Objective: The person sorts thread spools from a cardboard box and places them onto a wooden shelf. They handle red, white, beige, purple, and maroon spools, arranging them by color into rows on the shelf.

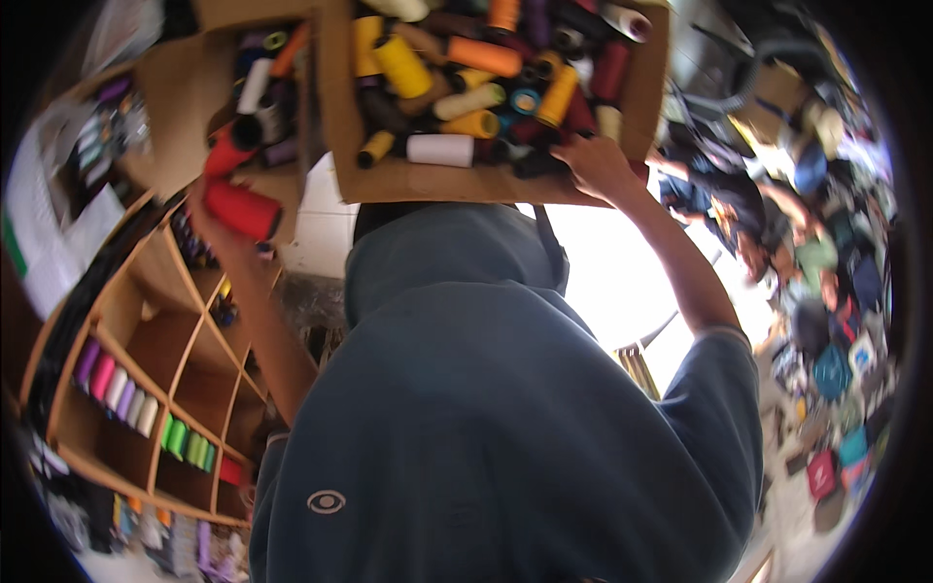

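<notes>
Blue shirt (486, 408) nearest; left hand (208, 223) grips red spools (245, 211), likely light, firm, slick, best held mid-barrel; right hand (596, 167) at carton (457, 185) rim, grip unclear.

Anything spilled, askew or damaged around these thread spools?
Only the large cardboard box: its thread spools lie jumbled at all angles, colours mixed, whereas the row of spools in the wooden shelf stands neatly aligned. No damage visible.

No words or numbers can be read; a small pale eye-shaped emblem (327, 501) stands on the blue-grey shirt (525, 408).
</notes>
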### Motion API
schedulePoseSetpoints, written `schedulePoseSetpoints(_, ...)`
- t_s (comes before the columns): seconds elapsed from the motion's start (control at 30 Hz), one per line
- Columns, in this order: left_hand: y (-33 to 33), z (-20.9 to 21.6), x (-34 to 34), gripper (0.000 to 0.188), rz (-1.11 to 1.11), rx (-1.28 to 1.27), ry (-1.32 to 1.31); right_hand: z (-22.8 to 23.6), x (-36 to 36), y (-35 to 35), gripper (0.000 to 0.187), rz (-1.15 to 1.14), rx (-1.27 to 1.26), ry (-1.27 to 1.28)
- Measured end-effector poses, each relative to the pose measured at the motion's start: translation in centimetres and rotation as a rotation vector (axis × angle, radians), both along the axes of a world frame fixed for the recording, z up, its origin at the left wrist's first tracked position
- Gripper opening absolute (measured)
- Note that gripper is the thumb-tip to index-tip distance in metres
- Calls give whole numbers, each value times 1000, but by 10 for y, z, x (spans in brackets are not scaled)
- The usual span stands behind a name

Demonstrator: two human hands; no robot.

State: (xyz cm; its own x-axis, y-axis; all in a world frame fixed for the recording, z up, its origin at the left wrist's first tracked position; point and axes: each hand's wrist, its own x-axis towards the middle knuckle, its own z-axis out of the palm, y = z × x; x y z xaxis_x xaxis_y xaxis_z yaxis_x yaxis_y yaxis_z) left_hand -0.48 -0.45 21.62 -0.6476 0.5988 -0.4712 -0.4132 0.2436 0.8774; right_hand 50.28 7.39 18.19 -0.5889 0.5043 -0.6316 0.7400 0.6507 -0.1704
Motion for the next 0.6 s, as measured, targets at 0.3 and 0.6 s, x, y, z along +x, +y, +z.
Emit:
schedulePoseSetpoints(0.3, -31, 67, 56, 20, -87, 194, -222, -18, 1, -2, 11, 348, 111, 168)
schedulePoseSetpoints(0.6, -88, 81, 74, 29, -42, 483, -525, 29, -3, 49, 37, 207, -227, 343)
